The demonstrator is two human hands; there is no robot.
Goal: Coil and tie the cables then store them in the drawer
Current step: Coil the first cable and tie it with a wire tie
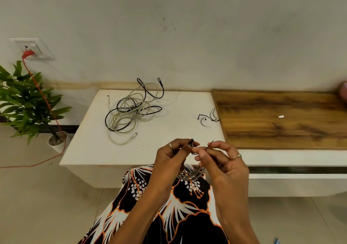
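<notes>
A coiled grey cable (189,174) hangs between my two hands above my lap. My left hand (172,155) grips the top of the coil and pinches one end of a thin black tie (192,141). My right hand (219,159) pinches the tie's other end (209,144). A loose tangle of white and black cables (131,110) lies on the white cabinet top (90,140). Several spare black ties (206,119) lie near the wooden panel. A drawer slot (296,169) shows under the counter at the right.
A wooden panel (281,120) with a small white piece (280,116) on it covers the counter's right side. A potted plant (28,103) stands on the floor at the left. A red cord (43,97) runs from the wall socket (32,48) to the floor.
</notes>
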